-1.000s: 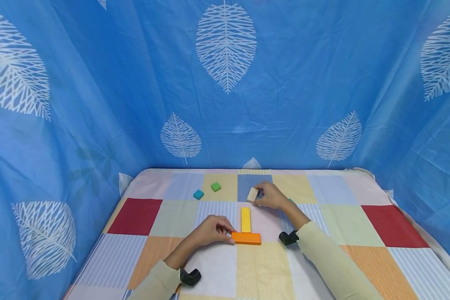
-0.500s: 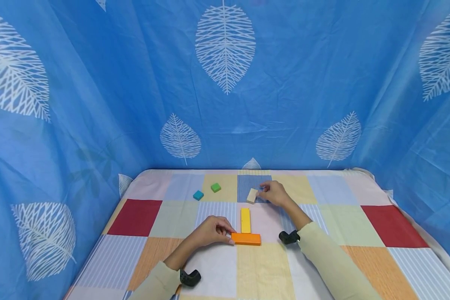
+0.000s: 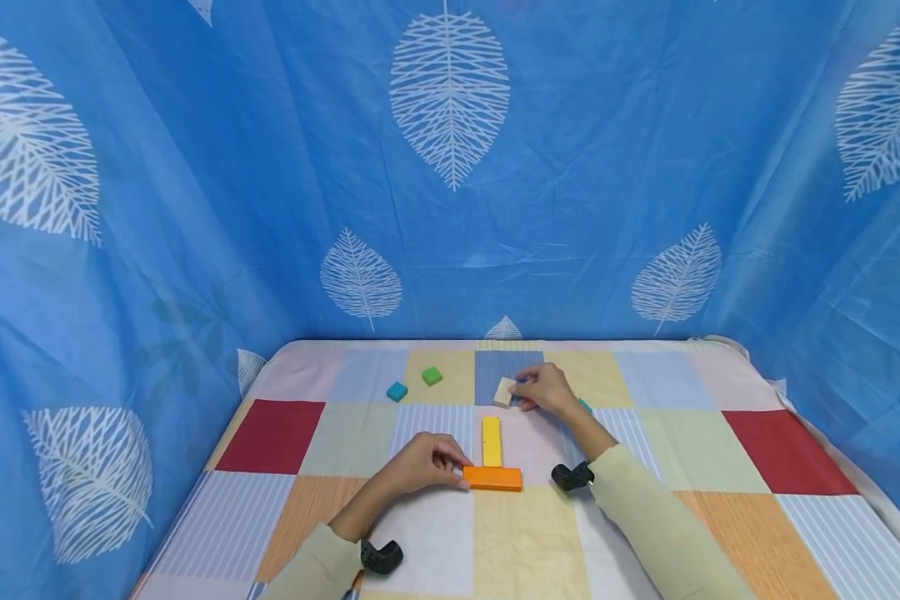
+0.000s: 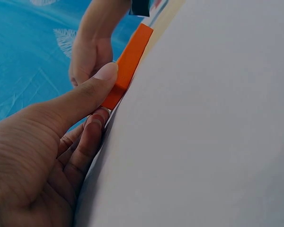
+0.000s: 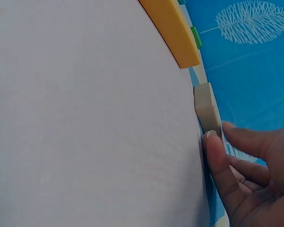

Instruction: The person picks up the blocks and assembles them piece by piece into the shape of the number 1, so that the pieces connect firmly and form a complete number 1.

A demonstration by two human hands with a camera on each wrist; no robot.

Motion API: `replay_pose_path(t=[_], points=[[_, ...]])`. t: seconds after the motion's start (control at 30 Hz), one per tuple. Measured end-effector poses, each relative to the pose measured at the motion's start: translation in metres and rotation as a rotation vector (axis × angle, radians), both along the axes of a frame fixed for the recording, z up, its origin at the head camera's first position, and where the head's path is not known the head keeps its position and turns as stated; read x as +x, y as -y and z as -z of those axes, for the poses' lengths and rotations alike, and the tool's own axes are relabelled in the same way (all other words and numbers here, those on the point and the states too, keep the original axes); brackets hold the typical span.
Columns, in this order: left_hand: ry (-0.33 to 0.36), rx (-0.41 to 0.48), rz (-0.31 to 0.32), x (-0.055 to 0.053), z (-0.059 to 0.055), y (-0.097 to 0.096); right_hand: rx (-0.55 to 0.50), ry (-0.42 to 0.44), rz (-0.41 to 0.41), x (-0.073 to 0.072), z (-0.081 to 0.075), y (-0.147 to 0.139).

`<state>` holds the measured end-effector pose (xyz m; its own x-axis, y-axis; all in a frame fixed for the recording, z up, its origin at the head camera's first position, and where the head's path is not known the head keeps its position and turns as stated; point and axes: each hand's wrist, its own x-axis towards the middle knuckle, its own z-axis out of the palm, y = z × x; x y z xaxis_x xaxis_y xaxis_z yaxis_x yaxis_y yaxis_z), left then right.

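My left hand (image 3: 424,462) pinches the left end of an orange block (image 3: 492,477) between thumb and fingers. Lying flat on the cloth, a yellow block (image 3: 491,442) runs away from that block's far long side, so the pair forms an upside-down T. Farther off, a small cream wooden block (image 3: 504,392) lies askew just beyond the yellow one. Thumb and index finger of my right hand (image 3: 546,388) grip its right end, and the right wrist view shows this cream block (image 5: 207,108) from the side with the fingertips at its near end.
A green block (image 3: 432,375) and a blue block (image 3: 397,391) lie at the back left. Partly hidden behind my right wrist is a teal piece (image 3: 586,405). Patchwork cloth (image 3: 630,467) covers the table; blue curtains (image 3: 570,208) hang around its back and sides.
My right hand let go of the cream block and drew slightly right, then came back to grip its right end. The cream block has turned slightly. My left hand stays on the orange block.
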<state>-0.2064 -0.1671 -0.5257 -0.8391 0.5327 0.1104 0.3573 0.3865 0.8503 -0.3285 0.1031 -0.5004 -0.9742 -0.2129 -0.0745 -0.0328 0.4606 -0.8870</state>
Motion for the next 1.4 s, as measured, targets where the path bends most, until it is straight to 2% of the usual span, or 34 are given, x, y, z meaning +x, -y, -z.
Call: replay_pose_path(t=[0.4,0.73,0.97,1.17,1.4], points=[[-0.002,-0.008,0.001,0.000,0.000,0.000,-0.021,0.047,0.023,-0.001,0.003,0.007],[-0.003,-0.007,0.002,-0.001,0.002,0.001,-0.022,0.030,-0.011,-0.001,0.005,0.013],[-0.009,-0.002,0.015,-0.001,0.001,0.001,-0.071,0.035,-0.048,0.005,0.004,0.018],[-0.009,-0.010,0.010,-0.003,0.002,0.001,-0.044,0.014,-0.060,0.007,0.002,0.021],[-0.006,-0.009,0.009,-0.002,0.001,0.000,-0.064,0.045,-0.081,0.008,0.000,0.023]])
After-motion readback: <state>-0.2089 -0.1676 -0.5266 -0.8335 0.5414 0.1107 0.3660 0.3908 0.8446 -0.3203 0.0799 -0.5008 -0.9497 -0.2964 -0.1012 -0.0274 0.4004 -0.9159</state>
